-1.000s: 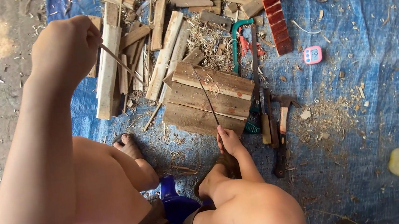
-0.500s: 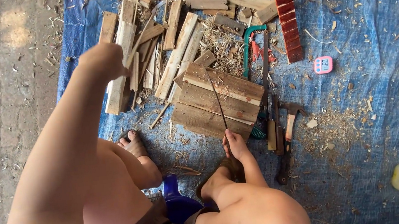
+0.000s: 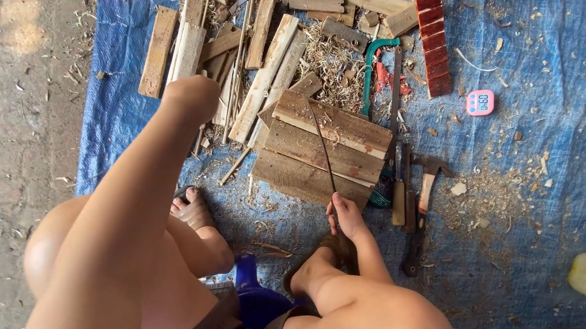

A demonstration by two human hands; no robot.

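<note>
My left hand is stretched out over a pile of wooden slats, fist closed; a sliver of thin stick pokes out below it and the fingers are hidden. By my knee, my right hand pinches the near end of a thin dark strip. That strip runs away from me across a panel of joined wooden boards lying on the blue tarp.
A green-framed hacksaw, a hammer and dark-handled tools lie right of the panel. Further right are a red slatted strip and a pink timer. Wood shavings are scattered about. My bare foot rests near a blue stool.
My left arm has swung down from a raised position, carrying the thin stick toward the pile of slats. My right hand stays at the panel's near edge with the dark strip.
</note>
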